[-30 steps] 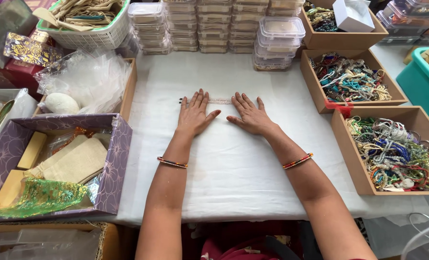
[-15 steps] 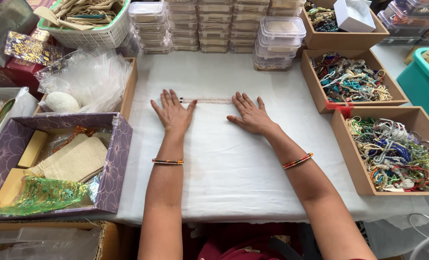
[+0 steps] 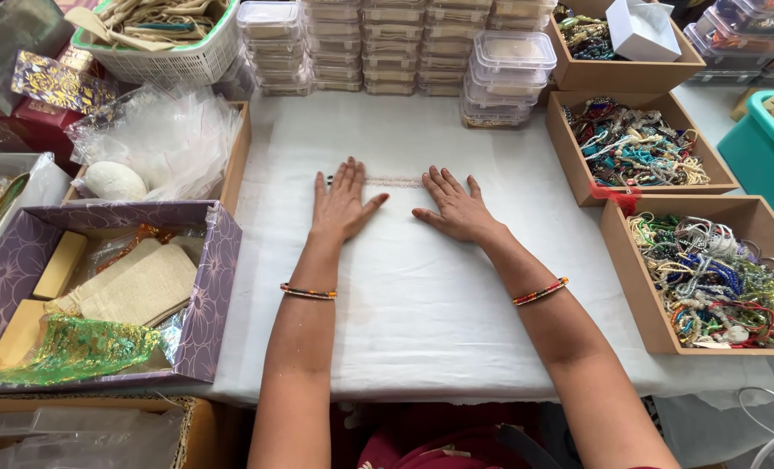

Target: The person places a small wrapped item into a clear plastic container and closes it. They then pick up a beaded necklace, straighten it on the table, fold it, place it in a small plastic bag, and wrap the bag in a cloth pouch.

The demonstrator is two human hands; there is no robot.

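While both palms lie flat, left hand (image 3: 342, 202) and right hand (image 3: 456, 208) spread, touching bead strand (image 3: 393, 182).

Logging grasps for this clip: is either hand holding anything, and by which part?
Nothing is held. Left hand and right hand lie flat, open, on the white cloth, fingertips at a thin beaded strand.

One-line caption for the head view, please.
Both hands, left and right, lie flat on a white cloth, fingertips at a pale bead strand, amid boxes of beadwork.
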